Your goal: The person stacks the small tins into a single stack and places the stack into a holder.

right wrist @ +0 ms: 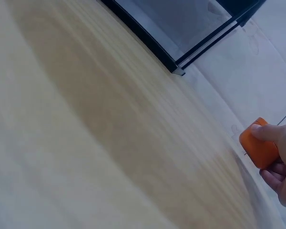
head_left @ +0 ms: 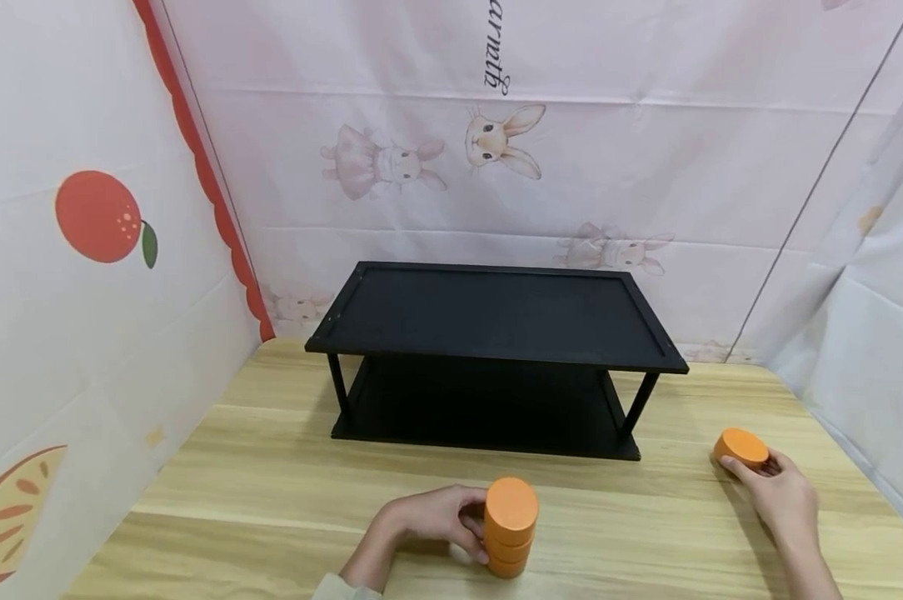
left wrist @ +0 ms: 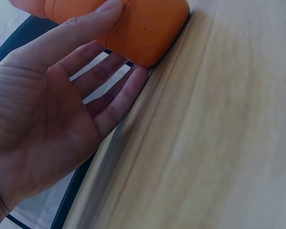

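Printed cloth (head_left: 421, 50) at the back, pale pink, with rabbits; white cloth (head_left: 32, 333) at the left, with one whole fruit (head_left: 97, 217) and one cut fruit (head_left: 18, 512). Bench (head_left: 256, 467): one, light wood grain. Shelf (head_left: 489, 312): one, black, two boards, standing at the far side of the bench; two front posts in sight. Stack (head_left: 510, 533): one, orange, round, upright on the bench in front of the shelf. Left hand (head_left: 436, 518): closed about the stack, thumb on one side and fingers on the other, little finger low by the bottom block (left wrist: 148, 28). Single block (head_left: 744, 448): one, orange, round, right of the shelf. Right hand (head_left: 785, 497): clamped on that block between thumb and fingers; whether the block touches the bench I cannot tell. Hands: two, well apart. Handling note, as I judge it: my left grip should be light and low, so the stack keeps its line and no seam slips; my right should pinch the block by its side, leaving both flat faces free and level. Chief risk: a sideways nudge toppling the stack. Count of blocks: three in the stack, by the seams I can see, and one in my right hand; four altogether.
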`<state>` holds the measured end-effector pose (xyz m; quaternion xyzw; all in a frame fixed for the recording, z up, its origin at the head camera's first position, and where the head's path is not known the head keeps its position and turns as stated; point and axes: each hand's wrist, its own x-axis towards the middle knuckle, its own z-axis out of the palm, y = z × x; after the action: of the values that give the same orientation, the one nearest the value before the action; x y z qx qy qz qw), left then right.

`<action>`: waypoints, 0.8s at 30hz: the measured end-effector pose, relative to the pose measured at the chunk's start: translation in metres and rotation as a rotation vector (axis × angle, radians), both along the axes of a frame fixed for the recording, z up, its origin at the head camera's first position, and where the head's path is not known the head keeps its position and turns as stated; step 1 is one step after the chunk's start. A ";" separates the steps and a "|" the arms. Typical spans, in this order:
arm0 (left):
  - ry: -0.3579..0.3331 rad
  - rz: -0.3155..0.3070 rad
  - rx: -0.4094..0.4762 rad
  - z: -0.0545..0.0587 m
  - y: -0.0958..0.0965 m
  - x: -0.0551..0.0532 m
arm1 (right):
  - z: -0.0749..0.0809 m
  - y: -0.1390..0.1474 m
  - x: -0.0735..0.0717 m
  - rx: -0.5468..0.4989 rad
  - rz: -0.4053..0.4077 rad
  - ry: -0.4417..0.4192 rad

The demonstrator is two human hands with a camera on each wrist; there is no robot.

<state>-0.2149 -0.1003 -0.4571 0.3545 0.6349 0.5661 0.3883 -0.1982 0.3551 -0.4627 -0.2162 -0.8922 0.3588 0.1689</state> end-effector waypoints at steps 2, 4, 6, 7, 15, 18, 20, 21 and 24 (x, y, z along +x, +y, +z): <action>-0.003 0.001 0.003 0.000 0.000 0.001 | 0.002 -0.001 0.000 -0.005 0.014 0.005; -0.010 0.000 0.004 0.000 0.000 0.001 | 0.003 -0.003 0.000 -0.023 0.027 0.006; -0.015 0.001 0.002 0.000 0.000 0.001 | 0.006 -0.004 0.001 -0.033 0.034 0.000; -0.019 0.001 0.001 -0.001 0.000 0.001 | 0.007 -0.005 0.001 -0.041 0.039 -0.003; -0.027 -0.010 0.007 0.000 -0.001 -0.001 | 0.020 -0.012 0.002 0.000 0.057 0.030; -0.023 -0.010 0.005 0.000 0.000 -0.001 | 0.025 -0.015 0.003 0.019 0.065 0.040; -0.022 -0.008 0.003 0.001 -0.001 0.000 | 0.028 -0.017 0.004 0.012 0.077 0.046; -0.021 -0.007 0.002 0.001 -0.001 0.000 | 0.030 -0.019 0.005 0.008 0.084 0.048; -0.016 -0.006 0.001 0.002 -0.001 0.001 | 0.036 -0.022 0.008 -0.020 0.099 0.052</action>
<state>-0.2143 -0.1017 -0.4552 0.3524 0.6304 0.5680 0.3948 -0.1904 0.3327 -0.4265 -0.1639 -0.8936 0.3810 0.1718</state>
